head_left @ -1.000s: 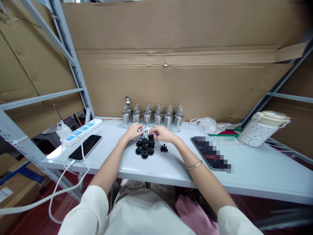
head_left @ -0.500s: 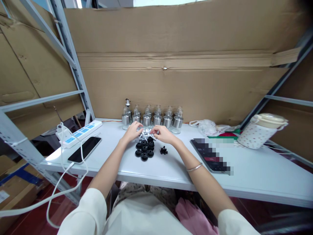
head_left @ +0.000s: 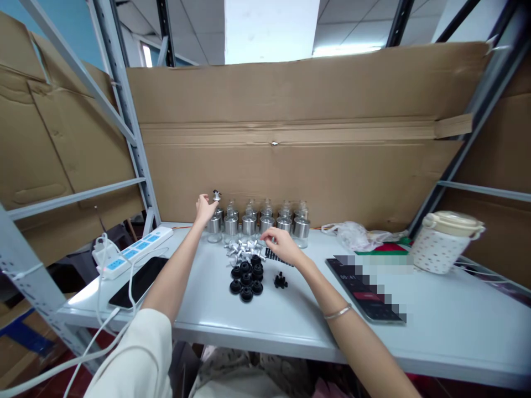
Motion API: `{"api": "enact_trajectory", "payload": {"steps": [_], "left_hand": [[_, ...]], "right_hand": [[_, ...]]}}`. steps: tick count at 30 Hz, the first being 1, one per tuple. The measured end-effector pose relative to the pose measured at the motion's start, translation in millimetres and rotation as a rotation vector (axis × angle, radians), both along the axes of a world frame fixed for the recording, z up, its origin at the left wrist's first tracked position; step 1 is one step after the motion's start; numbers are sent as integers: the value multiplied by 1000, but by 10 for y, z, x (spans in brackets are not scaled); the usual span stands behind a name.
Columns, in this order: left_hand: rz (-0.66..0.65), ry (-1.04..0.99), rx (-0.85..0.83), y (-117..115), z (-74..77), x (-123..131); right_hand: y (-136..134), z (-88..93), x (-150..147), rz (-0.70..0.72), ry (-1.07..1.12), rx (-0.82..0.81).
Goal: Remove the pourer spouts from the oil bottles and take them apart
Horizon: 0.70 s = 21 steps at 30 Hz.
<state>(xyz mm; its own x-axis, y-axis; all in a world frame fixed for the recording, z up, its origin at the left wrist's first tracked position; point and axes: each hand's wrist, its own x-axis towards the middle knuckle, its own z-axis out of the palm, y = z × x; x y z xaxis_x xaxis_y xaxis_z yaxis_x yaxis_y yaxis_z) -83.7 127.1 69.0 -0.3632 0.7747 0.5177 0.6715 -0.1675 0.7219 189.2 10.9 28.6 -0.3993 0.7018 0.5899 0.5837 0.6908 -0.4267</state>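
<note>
My left hand (head_left: 204, 209) is raised at the left end of the rows of glass bottles with silver bands (head_left: 249, 225), beside the bottle with a silver and black top (head_left: 217, 195). Its fingers are apart, and I make out nothing held. My right hand (head_left: 277, 241) hovers in front of the bottles with its fingers bent together; whatever they may hold is too small to tell. Between the hands lies a pile of silver parts (head_left: 244, 250). Nearer me sit several round black caps (head_left: 246, 279), with small black pieces (head_left: 281, 281) to their right. Short black strips (head_left: 277, 256) lie under my right hand.
At the left are a power strip (head_left: 136, 251), a phone (head_left: 139, 282) and white cables. A larger phone (head_left: 365, 290), a plastic bag (head_left: 352, 236) and a dotted container (head_left: 440, 246) stand or lie at the right. Cardboard (head_left: 290, 177) walls the back.
My left hand has left the silver parts and moved up and left to the topped bottle. My right hand stays near the pile, slightly right of it. The view has tilted upward.
</note>
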Motion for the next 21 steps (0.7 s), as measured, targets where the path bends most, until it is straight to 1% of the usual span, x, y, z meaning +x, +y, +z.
{"api": "enact_trajectory", "payload": {"steps": [3,6,9,12,15,21], "left_hand": [[-11,50,-40,81,4,9],[-56,132,-94,121,13,37],[-103,207,-158,154,46,56],[-112,258,-200,189,80,66],[-104,292,-199,219,94,75],[-141,301,-116,256,120,68]], "right_hand": [[2,-2,5,8,-4,1],[-1,2,8,4,0,0],[-1,8,10,-11,2,-5],[2,9,11,-28,-1,-16],[5,8,13,-40,1,-28],[-1,12,19,-46,9,-43]]}}
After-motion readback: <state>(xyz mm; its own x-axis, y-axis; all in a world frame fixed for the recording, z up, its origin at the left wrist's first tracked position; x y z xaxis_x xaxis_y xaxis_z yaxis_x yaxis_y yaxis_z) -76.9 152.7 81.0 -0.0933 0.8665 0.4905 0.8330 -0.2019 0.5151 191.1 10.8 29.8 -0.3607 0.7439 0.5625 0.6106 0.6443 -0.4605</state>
